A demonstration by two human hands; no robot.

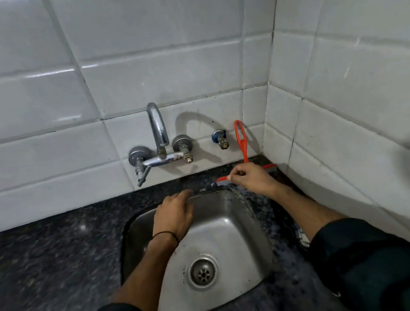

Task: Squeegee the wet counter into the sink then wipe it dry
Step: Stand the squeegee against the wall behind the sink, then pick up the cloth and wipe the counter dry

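Observation:
An orange squeegee [241, 140] stands against the back wall tiles, handle up, its blade on the dark speckled counter [44, 268] behind the steel sink [224, 233]. My right hand [252, 177] is at the blade's crossbar, fingers curled on it. My left hand [176, 214] rests over the sink's back rim, fingers apart, holding nothing. The counter strip to the right of the sink looks wet.
A chrome wall tap [159, 140] with two valves hangs above the sink's back edge, and a small blue-collared valve [220, 139] sits beside the squeegee handle. A tiled side wall [349, 110] closes the right. A checked cloth edge [302, 236] peeks under my right forearm.

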